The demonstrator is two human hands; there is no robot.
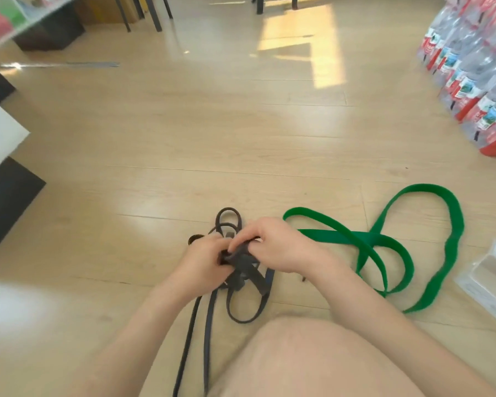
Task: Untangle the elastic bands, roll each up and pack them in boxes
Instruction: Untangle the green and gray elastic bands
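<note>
A knot of black elastic bands (pixel 242 285) lies on the wooden floor in front of me, with loops sticking out beyond my fingers and two strands trailing toward my body. My left hand (pixel 202 260) grips the left side of the knot. My right hand (pixel 275 247) pinches a black strand at the top of the knot. A wide green elastic band (pixel 378 242) lies loose in looping curves on the floor to the right, separate from the black tangle.
A clear plastic box (pixel 487 277) sits at the right edge of the floor. Shrink-wrapped packs of bottles (pixel 476 73) stack at the upper right. A white and black cabinet (pixel 0 156) stands at left. My bare knee (pixel 307 359) fills the bottom.
</note>
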